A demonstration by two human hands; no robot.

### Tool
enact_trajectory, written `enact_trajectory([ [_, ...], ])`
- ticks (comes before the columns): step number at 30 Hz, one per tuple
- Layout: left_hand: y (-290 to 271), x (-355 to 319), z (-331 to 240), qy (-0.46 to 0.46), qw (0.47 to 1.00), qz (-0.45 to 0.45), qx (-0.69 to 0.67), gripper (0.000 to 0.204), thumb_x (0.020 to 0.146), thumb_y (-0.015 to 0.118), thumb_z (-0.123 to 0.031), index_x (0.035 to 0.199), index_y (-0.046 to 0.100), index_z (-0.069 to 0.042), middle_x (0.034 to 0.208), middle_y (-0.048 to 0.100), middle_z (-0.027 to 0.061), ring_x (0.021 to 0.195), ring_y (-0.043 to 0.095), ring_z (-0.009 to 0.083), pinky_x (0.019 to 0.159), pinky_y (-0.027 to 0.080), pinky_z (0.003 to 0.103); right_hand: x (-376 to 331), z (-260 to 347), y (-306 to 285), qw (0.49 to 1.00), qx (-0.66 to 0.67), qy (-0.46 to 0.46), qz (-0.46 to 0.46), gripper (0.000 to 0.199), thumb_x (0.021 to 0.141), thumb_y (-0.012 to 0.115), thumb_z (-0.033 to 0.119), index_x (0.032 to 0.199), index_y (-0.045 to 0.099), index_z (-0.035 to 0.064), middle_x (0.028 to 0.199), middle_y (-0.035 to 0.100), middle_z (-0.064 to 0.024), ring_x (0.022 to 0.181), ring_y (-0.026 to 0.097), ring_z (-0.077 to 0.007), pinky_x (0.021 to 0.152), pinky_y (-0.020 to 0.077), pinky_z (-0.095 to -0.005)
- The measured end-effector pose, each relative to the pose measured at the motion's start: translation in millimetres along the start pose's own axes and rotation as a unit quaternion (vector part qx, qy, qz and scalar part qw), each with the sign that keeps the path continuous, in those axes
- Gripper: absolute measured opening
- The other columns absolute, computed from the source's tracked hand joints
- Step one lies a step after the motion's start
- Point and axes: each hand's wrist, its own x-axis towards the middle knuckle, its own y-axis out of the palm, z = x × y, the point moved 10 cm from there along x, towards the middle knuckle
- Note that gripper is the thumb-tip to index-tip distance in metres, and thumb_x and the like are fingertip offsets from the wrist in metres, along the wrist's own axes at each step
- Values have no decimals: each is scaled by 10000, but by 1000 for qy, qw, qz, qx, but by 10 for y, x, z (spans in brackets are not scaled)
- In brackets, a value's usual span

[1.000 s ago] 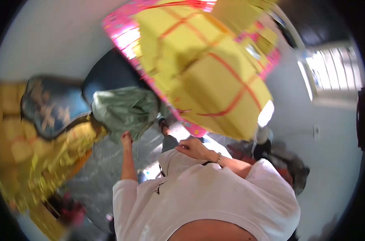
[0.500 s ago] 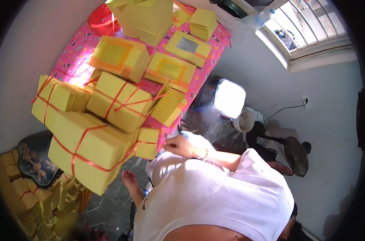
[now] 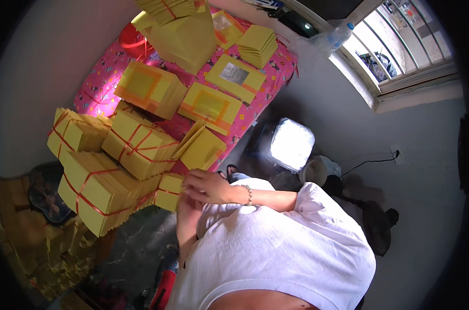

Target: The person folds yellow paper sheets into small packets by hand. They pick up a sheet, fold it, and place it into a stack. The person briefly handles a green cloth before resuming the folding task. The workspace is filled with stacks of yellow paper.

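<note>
Since a second ago the view has swung down onto the tied yellow paper bundles (image 3: 136, 144); the right hand (image 3: 206, 186) now rests beside a small bundle (image 3: 168, 191), grip loosely curled, grasping nothing visible; the left hand (image 3: 185, 204) is mostly hidden, its grip untellable.

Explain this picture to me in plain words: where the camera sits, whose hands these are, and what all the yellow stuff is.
The camera is worn on a person's head and looks down through a very wide lens, so straight walls bend near the rim. The white shape at the bottom is that person's own white shirt.

The right hand, with a bead bracelet at the wrist, reaches across the chest. The left hand is mostly hidden beneath it, so whether either holds anything cannot be told. Both are beside a small yellow bundle.

Around them lie stacked yellow paper bundles tied with red string, many resting on a pink patterned cloth. A barred window is at the upper right, with a plastic bottle on its sill.
</note>
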Motion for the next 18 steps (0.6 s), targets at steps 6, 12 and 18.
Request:
enact_trajectory([
  [6, 792, 61, -101, -47, 970, 177, -162, 561, 1005, 297, -436, 1337, 441, -8, 1311, 526, 162, 1225, 496, 312, 994, 422, 500, -170, -179, 1, 982, -154, -99, 42, 445, 886, 592, 316, 1274, 534, 106, 1276, 511, -144, 1181, 479, -331, 1009, 345, -502],
  [12, 597, 165, -32, 54, 997, 19, 43, 433, 988, 438, -287, 1340, 448, -36, 1244, 578, 150, 1149, 565, 259, 886, 502, 391, -203, -1069, -775, 993, -112, 3, 36, 204, 875, 594, 142, 1061, 614, 60, 1056, 617, -133, 964, 596, -323, 804, 494, -383],
  [18, 583, 415, -5, 154, 957, -177, 172, 312, 972, 497, -253, 1220, 557, -73, 1068, 631, 52, 937, 623, 156, 817, 507, 318, 192, -1957, -1436, 991, -32, 119, 50, 168, 860, 598, 25, 1026, 629, 24, 942, 627, -153, 868, 635, -340, 721, 508, -366],
])
